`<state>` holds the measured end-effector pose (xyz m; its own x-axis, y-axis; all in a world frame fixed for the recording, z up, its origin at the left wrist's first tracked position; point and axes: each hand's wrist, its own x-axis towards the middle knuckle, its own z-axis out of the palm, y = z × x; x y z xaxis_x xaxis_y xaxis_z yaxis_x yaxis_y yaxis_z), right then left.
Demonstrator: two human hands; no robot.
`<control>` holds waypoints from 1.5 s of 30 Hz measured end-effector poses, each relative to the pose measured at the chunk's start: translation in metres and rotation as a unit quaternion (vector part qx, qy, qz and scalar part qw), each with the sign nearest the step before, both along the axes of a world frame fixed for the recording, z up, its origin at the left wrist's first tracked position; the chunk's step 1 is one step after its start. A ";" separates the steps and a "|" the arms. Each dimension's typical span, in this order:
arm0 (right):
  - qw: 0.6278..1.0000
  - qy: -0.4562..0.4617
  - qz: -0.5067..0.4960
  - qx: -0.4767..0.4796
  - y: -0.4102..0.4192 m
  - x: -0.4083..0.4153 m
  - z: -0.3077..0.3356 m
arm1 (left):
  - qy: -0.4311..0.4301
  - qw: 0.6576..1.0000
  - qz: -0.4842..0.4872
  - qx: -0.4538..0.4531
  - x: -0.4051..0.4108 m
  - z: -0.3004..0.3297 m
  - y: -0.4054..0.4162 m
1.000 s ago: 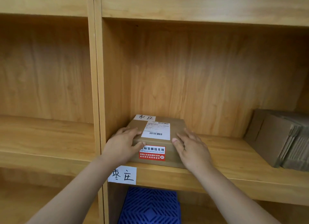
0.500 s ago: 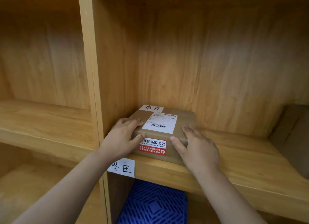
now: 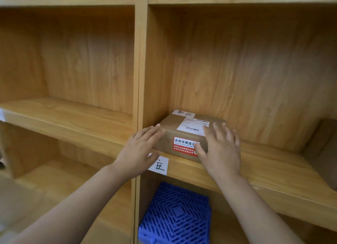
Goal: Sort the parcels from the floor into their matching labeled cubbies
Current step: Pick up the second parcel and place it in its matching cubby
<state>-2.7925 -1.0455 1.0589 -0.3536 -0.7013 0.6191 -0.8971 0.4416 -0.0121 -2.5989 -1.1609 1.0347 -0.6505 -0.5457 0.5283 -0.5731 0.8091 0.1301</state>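
Observation:
A small brown cardboard parcel (image 3: 170,126) with a white shipping label, a handwritten white slip and a red sticker sits at the left end of the right-hand cubby's shelf (image 3: 273,172). A handwritten paper label (image 3: 160,164) is stuck to that shelf's front edge, just below the parcel. My left hand (image 3: 138,149) lies flat with fingers extended, its tips at the parcel's left front corner. My right hand (image 3: 220,150) has its fingers spread over the parcel's right front corner, thumb against the red sticker. Neither hand wraps around the parcel.
A wooden divider (image 3: 140,79) separates this cubby from the left-hand cubby (image 3: 73,112). A stack of flattened cardboard (image 3: 324,152) stands at the shelf's right end. A blue plastic lattice crate (image 3: 175,216) sits in the cubby below.
The parcel has slid a little deeper onto the shelf. Both hands have loosened from its front corners and their fingers have spread. The view has shifted right and down.

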 end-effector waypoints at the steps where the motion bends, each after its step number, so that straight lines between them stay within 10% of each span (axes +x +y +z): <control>1: 1.000 0.005 0.018 -0.009 0.000 0.018 -0.001 | 0.001 1.000 0.007 0.004 0.019 -0.004 0.005; 23: 0.905 0.008 0.409 0.120 0.055 0.517 -0.090 | 0.097 0.918 0.356 0.148 0.533 -0.093 0.223; 45: 0.649 -0.010 0.743 0.160 0.083 0.859 -0.132 | 0.178 0.692 0.684 0.149 0.772 -0.127 0.389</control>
<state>-1.9335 -0.9625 0.9271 0.8557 -0.3682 0.3637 -0.3358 -0.9297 -0.1510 -1.8271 -0.7714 0.9075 0.7244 -0.6413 0.2528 -0.6645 -0.5521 0.5036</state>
